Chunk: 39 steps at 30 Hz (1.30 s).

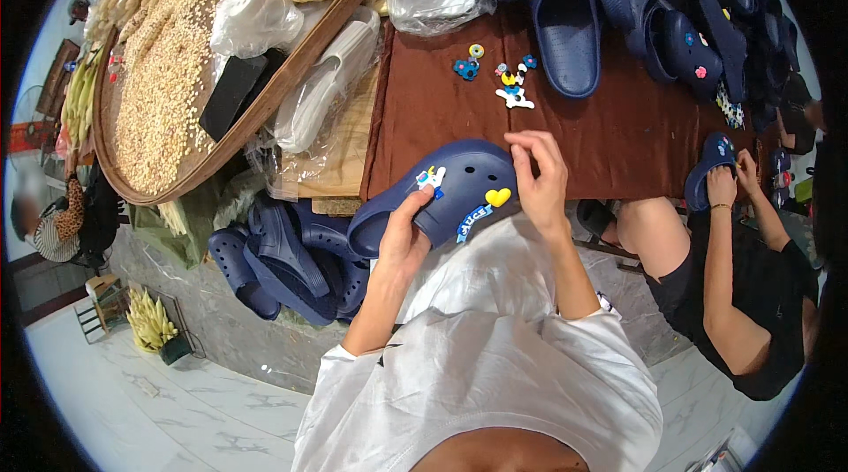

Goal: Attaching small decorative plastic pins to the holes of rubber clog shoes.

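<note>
A navy blue clog [455,185] lies across my lap, its holed top facing up. My left hand [402,229] grips it by the side near the opening, the thumb pressed by a small white character charm [432,178]. A yellow heart charm [498,198] and a blue banner-shaped charm [474,223] sit on the clog's top. At the toe, my right hand [541,176] has its fingers bent against the edge; whether a small charm is between them is hidden. Loose charms [512,83] lie on the brown cloth beyond, near another navy clog [569,39].
Several navy clogs [676,30] are heaped at the back right, more [287,264] below the table at left. A basket [291,75] of pale kernels stands far left beside bagged white clogs [327,83]. At right, a person [738,295] in black handles another clog [709,170].
</note>
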Each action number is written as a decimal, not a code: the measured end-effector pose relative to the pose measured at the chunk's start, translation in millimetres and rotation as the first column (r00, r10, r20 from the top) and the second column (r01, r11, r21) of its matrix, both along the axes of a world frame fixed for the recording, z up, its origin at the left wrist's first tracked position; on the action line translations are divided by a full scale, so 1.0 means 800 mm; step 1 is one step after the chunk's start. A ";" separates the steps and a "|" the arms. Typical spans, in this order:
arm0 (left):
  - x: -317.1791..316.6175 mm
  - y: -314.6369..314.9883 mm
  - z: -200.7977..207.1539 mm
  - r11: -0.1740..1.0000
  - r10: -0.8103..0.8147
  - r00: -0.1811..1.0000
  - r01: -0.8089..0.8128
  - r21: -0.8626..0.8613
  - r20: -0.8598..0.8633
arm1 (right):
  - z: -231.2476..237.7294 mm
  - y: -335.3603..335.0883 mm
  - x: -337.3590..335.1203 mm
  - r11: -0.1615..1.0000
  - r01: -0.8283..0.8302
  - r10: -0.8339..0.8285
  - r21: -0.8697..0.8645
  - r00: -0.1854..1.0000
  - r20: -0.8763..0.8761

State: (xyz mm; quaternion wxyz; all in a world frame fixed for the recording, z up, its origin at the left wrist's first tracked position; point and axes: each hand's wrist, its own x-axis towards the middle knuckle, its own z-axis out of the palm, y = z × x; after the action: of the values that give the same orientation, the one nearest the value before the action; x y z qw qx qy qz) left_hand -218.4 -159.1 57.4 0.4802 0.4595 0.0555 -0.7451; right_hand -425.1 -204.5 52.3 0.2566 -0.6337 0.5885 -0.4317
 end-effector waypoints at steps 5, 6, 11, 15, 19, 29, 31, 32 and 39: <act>0.000 -0.008 -0.012 0.999 0.029 0.990 -0.025 0.030 -0.138 | -0.028 -0.048 -0.020 0.995 -0.019 -0.002 -0.094 0.977 -0.213; 0.000 -0.009 -0.010 0.999 0.029 0.990 -0.025 0.028 -0.138 | -0.031 -0.058 -0.021 0.988 -0.029 -0.014 -0.151 0.961 -0.276; -0.001 -0.013 -0.004 1.000 0.014 0.982 -0.013 0.008 -0.188 | -0.060 -0.091 -0.021 0.985 -0.015 -0.053 -0.174 0.925 -0.377; 0.003 -0.014 -0.018 0.999 0.030 0.966 -0.038 -0.028 -0.259 | -0.068 -0.103 -0.018 0.986 -0.001 -0.063 -0.167 0.923 -0.379; 0.003 -0.015 -0.024 0.993 0.013 0.939 -0.053 -0.108 -0.344 | -0.070 -0.112 -0.016 0.987 0.055 -0.107 -0.153 0.926 -0.362; 0.006 -0.013 -0.030 0.990 0.024 0.925 -0.075 -0.122 -0.379 | -0.042 -0.089 -0.013 0.981 0.025 -0.056 -0.194 0.985 -0.161; 0.007 -0.012 -0.024 0.989 -0.002 0.926 -0.055 -0.139 -0.379 | -0.007 -0.063 -0.008 0.998 -0.015 0.012 -0.065 0.998 -0.057; 0.007 -0.012 -0.022 0.987 -0.032 0.925 -0.031 -0.160 -0.378 | 0.009 -0.049 -0.006 0.996 -0.064 0.062 0.055 0.997 0.054; 0.003 -0.009 -0.017 0.986 -0.008 0.913 -0.061 -0.158 -0.408 | 0.043 0.004 0.001 0.969 -0.213 0.223 0.129 0.972 -0.070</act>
State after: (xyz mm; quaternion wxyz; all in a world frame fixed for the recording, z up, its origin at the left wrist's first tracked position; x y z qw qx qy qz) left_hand -215.9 -166.4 43.5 0.5050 0.2515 0.0979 -0.8198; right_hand -424.5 -201.4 87.0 0.3154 -0.6954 0.5503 -0.3377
